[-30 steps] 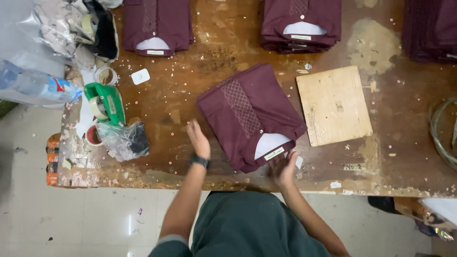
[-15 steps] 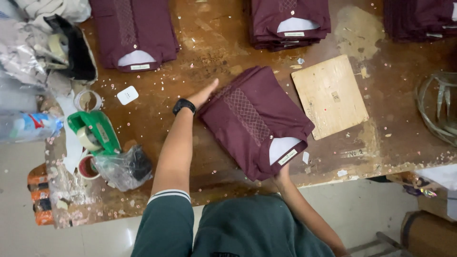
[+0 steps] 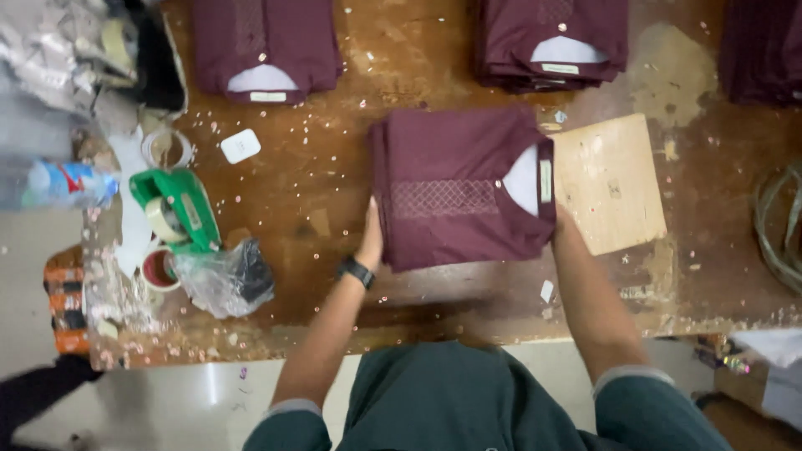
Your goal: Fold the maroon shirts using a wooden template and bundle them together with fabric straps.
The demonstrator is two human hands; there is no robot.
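Folded maroon shirt (image 3: 459,188), table centre, collar toward 3 o'clock. Left hand (image 3: 370,242) flat against its 9 o'clock edge; right hand hidden beneath, grip unclear. Folding complete; stacking outstanding.

Worn, stained wood table (image 3: 334,209); pale floor (image 3: 33,250).

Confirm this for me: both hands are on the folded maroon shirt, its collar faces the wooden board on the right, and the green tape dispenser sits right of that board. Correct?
Not quite. The green tape dispenser sits far to the left of the folded maroon shirt, not right of the wooden board. The head view shows it. The left hand does press the shirt's left edge; the right hand is mostly hidden at its collar edge.
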